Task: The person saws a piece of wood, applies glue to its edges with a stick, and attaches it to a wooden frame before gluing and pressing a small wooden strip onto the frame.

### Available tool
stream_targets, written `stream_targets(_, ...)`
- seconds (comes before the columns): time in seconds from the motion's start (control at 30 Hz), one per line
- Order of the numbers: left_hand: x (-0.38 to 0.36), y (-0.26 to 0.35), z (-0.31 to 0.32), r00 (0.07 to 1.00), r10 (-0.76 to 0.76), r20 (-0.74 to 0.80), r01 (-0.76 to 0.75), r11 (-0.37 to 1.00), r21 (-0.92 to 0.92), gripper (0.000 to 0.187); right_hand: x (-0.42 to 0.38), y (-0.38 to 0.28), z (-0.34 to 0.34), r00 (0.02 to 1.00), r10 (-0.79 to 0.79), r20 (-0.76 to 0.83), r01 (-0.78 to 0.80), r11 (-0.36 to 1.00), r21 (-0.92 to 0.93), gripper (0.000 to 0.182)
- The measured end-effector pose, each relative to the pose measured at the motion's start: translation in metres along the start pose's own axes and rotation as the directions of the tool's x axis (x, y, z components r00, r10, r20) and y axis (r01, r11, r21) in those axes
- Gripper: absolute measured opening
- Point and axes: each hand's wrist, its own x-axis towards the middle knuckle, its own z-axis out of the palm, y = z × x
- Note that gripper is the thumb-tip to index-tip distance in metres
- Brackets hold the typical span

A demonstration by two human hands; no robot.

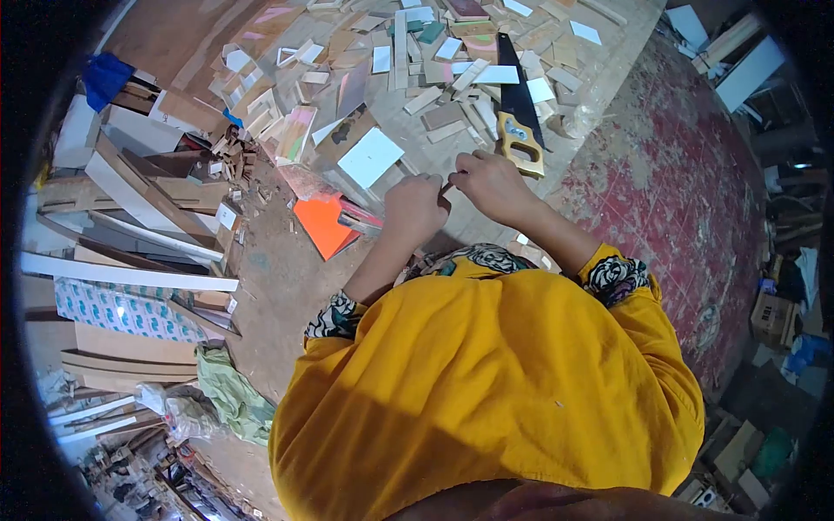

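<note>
Both hands are close together in front of my chest, fingers curled in. My left hand (pixel 417 207) is closed, and so is my right hand (pixel 492 184). Between their fingertips a small, thin, dark piece (pixel 446 186) just shows, too small to name. Just past my right hand lies a handsaw with a black blade and a light wooden handle (pixel 519 141). A white rectangular board offcut (pixel 371 158) rests beyond my left hand. Left of my left forearm is a bright orange sheet (pixel 321 225), with a pinkish piece next to it.
Many wood and board offcuts (pixel 423 100) are strewn over the work surface ahead. At the left, long boards and curved strips (pixel 130 271) are stacked near a green cloth (pixel 231 395). A worn red floor (pixel 660 200) stretches to the right, with a cardboard box (pixel 773 318) beyond it.
</note>
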Motion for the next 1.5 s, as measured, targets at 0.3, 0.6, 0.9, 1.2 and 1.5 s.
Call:
stream_targets(0.3, -0.019, -0.044, -0.013, 0.993, 0.112, 0.029, -0.109, 0.989, -0.097, 0.015, 0.019, -0.020, 0.029, 0.998, 0.046, 0.049, -0.044, 0.998, -0.036, 0.009)
stream_targets(0.6, -0.057, -0.143, -0.055, 0.859, -0.300, -0.415, 0.019, 0.829, -0.559, 0.009, 0.094, -0.011, 0.075, 0.959, 0.045, -0.280, -0.050, 0.999, -0.013, 0.007)
stream_targets(0.9, -0.044, -0.189, -0.036, 0.802, -0.462, -0.378, 0.089, 0.718, -0.690, 0.021, 0.151, 0.001, 0.118, 0.942, -0.068, -0.330, 0.056, 0.997, -0.046, 0.012)
stream_targets(1.2, -0.014, -0.191, -0.029, 0.878, -0.420, -0.230, 0.208, 0.767, -0.607, 0.048, 0.156, 0.009, 0.137, 0.940, -0.085, -0.330, 0.083, 0.996, -0.020, 0.015)
stream_targets(1.5, 0.002, -0.203, -0.007, 0.903, -0.333, -0.271, 0.091, 0.765, -0.638, 0.053, 0.162, 0.008, 0.129, 0.916, -0.087, -0.391, 0.103, 0.994, 0.020, 0.014)
